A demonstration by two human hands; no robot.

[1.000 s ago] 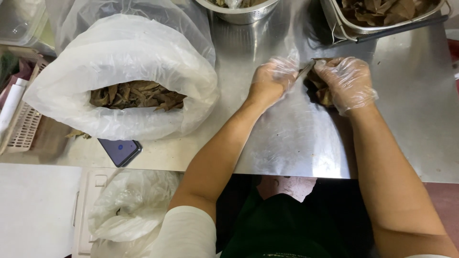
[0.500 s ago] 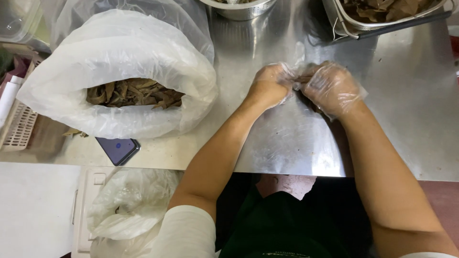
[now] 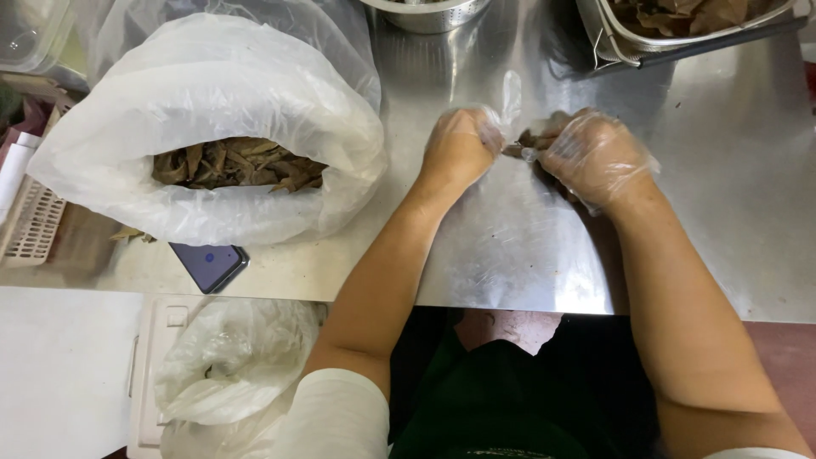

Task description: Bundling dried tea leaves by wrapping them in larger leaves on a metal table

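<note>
Gloved left hand and right hand pinching a dried leaf between them, above steel table, near bag.

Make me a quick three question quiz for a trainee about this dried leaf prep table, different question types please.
1. True or false: both hands wear clear plastic gloves.
2. What fills the big white bag?
3. The phone lies: A) by the table's near edge below the bag, B) inside the wire basket, C) under the right hand.

Key:
1. True: left hand and right hand are gloved.
2. Dried brown leaves.
3. A.
</note>
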